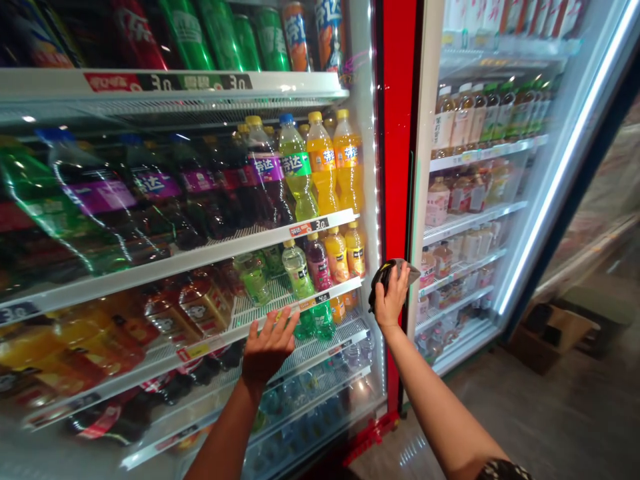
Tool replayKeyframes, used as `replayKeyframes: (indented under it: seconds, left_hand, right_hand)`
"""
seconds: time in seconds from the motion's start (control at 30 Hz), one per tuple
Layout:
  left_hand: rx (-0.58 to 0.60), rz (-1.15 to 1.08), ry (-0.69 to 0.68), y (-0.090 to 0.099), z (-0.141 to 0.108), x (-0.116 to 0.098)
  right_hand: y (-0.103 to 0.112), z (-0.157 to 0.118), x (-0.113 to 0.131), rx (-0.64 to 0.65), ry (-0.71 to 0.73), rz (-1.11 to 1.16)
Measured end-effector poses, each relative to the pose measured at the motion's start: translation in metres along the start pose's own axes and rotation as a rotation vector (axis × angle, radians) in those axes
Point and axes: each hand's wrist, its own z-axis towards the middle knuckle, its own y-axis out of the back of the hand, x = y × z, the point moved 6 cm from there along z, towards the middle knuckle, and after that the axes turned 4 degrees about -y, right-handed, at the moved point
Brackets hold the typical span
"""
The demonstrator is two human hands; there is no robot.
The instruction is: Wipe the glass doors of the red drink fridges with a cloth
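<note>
My left hand [270, 343] is raised in front of the price rail [345, 287] of a fridge shelf, its fingers apart and nothing in it. Just above it, a clear green-labelled bottle [299, 269] stands beside a purple bottle [319, 260] and orange ones [337, 255]. At the red fridge frame [397, 133], my right hand [393, 293] is against a dark object [383, 277] with a grey edge, perhaps a cloth or pouch. Its fingers point upward and look partly spread over that object; the palm side is hidden.
Soda bottles [323, 160] fill the shelf above, with green cans [273, 40] higher up. Another lit fridge with bottled drinks [465, 113] stands on the right. Beyond it, a cardboard box [550, 333] sits low near the grey floor [475, 400].
</note>
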Motion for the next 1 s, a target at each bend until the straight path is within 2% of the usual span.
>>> replayKeyframes:
  seconds: [0.1,0.2,0.27,0.33,0.4,0.47,0.57,0.67,0.77,0.9,0.93,1.0]
  left_hand:
    - [-0.011,0.050,-0.020,0.003,0.001,-0.002]
    - [-0.018,0.120,-0.054,0.005,0.001,-0.004]
    - [-0.018,0.147,-0.066,0.005,0.001,-0.005]
    - [-0.017,0.142,-0.055,0.004,0.002,-0.004]
    - [-0.001,0.112,-0.032,0.002,0.003,-0.003]
    - [0.022,0.085,-0.012,0.002,0.005,-0.004]
    - [0.022,0.102,-0.021,0.007,0.009,-0.008]
    - [0.011,0.152,-0.042,0.012,0.012,-0.012]
    - [0.036,0.161,-0.044,0.013,0.013,-0.014]
    - [0.121,0.113,-0.007,0.008,0.012,-0.013]
    - [0.145,0.096,0.005,0.007,0.011,-0.013]
    - [0.184,0.065,0.027,0.004,0.009,-0.013]
  right_hand:
    - [-0.004,-0.036,-0.017,0.036,-0.121,-0.022]
    - [-0.009,-0.064,-0.033,-0.032,-0.218,0.044]
    - [-0.013,-0.062,-0.034,-0.077,-0.251,0.072]
    - [-0.016,-0.050,-0.024,-0.098,-0.257,0.075]
    - [-0.018,-0.042,-0.008,-0.082,-0.209,0.080]
    - [-0.020,-0.049,0.008,0.002,-0.114,0.070]
    - [-0.025,-0.092,0.016,0.215,0.058,0.023]
    - [-0.023,-0.129,0.003,0.349,0.174,0.000]
    - [-0.021,-0.122,-0.005,0.322,0.136,0.022]
    - [-0.022,-0.091,0.024,0.166,0.045,0.012]
    - [-0.024,-0.091,0.034,0.175,0.075,-0.011]
    - [-0.028,-0.105,0.049,0.272,0.229,-0.064]
